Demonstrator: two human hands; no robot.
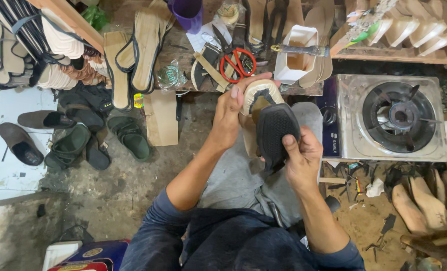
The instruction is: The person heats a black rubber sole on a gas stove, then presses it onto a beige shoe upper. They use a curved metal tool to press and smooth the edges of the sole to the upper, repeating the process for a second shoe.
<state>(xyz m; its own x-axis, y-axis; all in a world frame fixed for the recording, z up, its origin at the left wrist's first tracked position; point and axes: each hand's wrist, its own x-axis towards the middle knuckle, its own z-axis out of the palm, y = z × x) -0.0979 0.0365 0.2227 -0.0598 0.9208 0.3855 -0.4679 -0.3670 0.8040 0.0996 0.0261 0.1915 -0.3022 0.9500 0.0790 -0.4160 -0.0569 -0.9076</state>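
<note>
Head-camera view, looking straight down: a seated person in a dark blue top works a shoe over a grey cloth (233, 180) spread on the lap. Right hand (302, 159) grips the near end of a black textured sole (276, 133), thumb pressed flat on its tread. Left hand (229, 116) is closed around the far end of the beige shoe upper (260, 93), fingers curled over its rim. The sole lies against the upper, tread facing the camera; its long axis runs from the right hand up and slightly left, away from the body, broad end farther from the person.

Just right of the hands sits a single-burner gas stove (391, 118) of bright metal, with wooden shoe lasts (419, 200) and scraps on the dirt floor beside it. To the left, dark green sandals (128, 135) and brown slip-ons (20, 143) lie on the ground.

Beyond the shoe, red-handled scissors (237, 62) rest on the workbench edge, near a white carton (297, 52) with a brush laid across it. A purple cup (187, 14) and stacked insoles (133, 50) fill the far bench.
</note>
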